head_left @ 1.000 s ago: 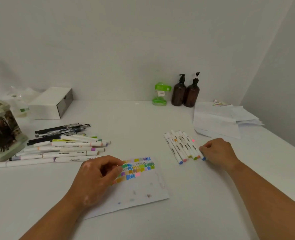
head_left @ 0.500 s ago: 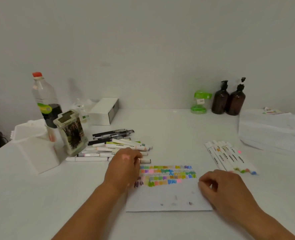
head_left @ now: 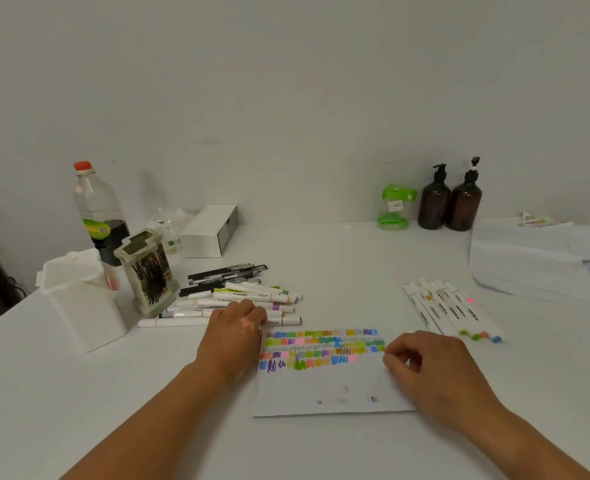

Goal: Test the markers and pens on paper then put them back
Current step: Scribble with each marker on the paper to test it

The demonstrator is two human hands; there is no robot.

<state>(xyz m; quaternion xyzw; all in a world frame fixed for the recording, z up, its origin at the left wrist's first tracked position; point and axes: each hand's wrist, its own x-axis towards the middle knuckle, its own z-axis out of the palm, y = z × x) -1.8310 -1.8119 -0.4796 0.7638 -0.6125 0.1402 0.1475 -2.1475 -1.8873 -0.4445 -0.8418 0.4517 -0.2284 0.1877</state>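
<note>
A sheet of paper (head_left: 321, 389) covered with rows of coloured scribbles lies on the white table in front of me. To its upper left lies a loose pile of white markers (head_left: 252, 296) and black pens (head_left: 224, 271). My left hand (head_left: 234, 334) reaches onto the near edge of this pile, its fingers curled over a white marker with a beige cap (head_left: 291, 321) that lies on the table. My right hand (head_left: 432, 368) rests loosely curled on the paper's right edge and holds nothing. Several more white markers (head_left: 442, 306) lie side by side in a row to the right.
A white tub (head_left: 82, 306), a patterned pen holder (head_left: 148, 271) and a plastic bottle (head_left: 96, 209) stand at the left. Along the wall are a white box (head_left: 210, 230), a green-lidded jar (head_left: 393, 209) and two brown pump bottles (head_left: 449, 202). A paper stack (head_left: 528, 258) lies at the right.
My view turned left. My left hand went from the paper to the marker pile. My right hand left the row of markers and came to the paper's right edge.
</note>
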